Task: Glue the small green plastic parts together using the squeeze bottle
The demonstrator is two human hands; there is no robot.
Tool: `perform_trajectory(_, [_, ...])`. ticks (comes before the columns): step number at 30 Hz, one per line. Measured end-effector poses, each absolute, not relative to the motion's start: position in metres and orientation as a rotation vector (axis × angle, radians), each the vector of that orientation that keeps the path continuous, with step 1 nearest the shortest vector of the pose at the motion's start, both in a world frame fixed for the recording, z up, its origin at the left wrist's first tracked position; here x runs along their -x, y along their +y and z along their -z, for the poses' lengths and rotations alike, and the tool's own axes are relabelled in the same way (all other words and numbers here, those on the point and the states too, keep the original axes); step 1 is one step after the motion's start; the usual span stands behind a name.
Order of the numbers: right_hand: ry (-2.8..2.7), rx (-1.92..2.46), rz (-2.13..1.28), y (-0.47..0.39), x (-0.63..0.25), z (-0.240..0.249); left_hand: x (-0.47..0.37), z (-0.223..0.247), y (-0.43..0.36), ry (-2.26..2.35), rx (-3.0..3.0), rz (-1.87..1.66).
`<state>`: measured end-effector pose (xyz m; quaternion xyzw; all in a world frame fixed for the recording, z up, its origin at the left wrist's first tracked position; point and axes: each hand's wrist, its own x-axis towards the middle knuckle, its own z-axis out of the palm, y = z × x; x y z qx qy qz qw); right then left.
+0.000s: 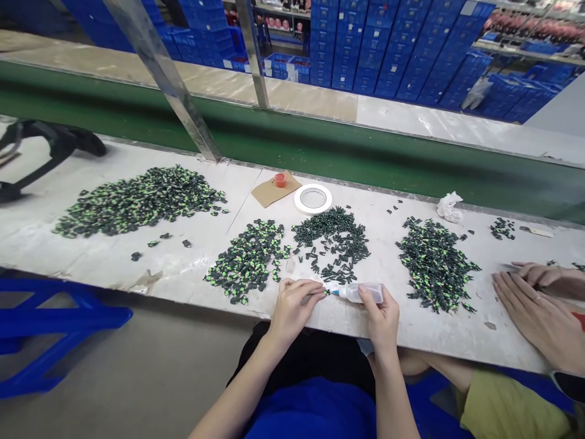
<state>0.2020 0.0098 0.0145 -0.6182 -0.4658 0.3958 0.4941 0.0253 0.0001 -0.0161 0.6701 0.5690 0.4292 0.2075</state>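
Left fingers (pixel 314 286) pinching a small piece (pixel 327 292), right fingers (pixel 367 296) gripping a bottle (pixel 351 292), crate labels (pixel 469 7) unreadably small

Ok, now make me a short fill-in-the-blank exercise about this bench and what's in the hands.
1. The bottle is in the camera wearer's ____ hand.
2. The bottle's tip is coloured ____.
3. In the picture, the tape roll lies to the ____ of the crumpled tissue.
4. The red cup rests on a flat sheet coloured ____.

Missing words: right; blue; left; brown.

Blue top (pixel 315 410) — bare hands (pixel 291 306) — black bottoms (pixel 320 360), probably trousers.
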Motion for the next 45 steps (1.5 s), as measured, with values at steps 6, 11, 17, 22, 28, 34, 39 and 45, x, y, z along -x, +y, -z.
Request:
perform_trajectory(6, [-1.137,1.516,-0.979,0.010,-0.202,-0.016,-0.024,0.016,0.000,1.570,-1.883,-1.214])
perform_trajectory(11, [-1.132,1.517,-0.981,0.010,-0.203,-0.012,-0.024,0.017,0.000,1.591,-1.879,-1.196])
perform_trajectory(17, [-1.139,1.503,-0.953,0.010,-0.203,-0.012,-0.024,0.016,0.000,1.593,-1.860,-1.177])
perform_trajectory(22, [-1.115,1.508,-0.915,0.010,-0.202,-0.012,-0.024,0.017,0.001,1.600,-1.839,-1.161])
perform_trajectory(28, [-1.113,1.493,-0.942,0.011,-0.202,-0.014,-0.024,0.017,0.001,1.582,-1.833,-1.176])
perform_trajectory(34, [-1.125,1.508,-0.954,0.011,-0.201,-0.015,-0.024,0.016,0.001,1.586,-1.806,-1.143])
perform_trajectory(39, [-1.102,1.509,-0.907,0.010,-0.200,-0.013,-0.024,0.016,0.002,1.584,-1.812,-1.158])
perform_trajectory(45, [-1.019,1.372,-0.889,0.009,-0.215,-0.002,-0.023,0.016,0.002,1.569,-1.791,-1.151])
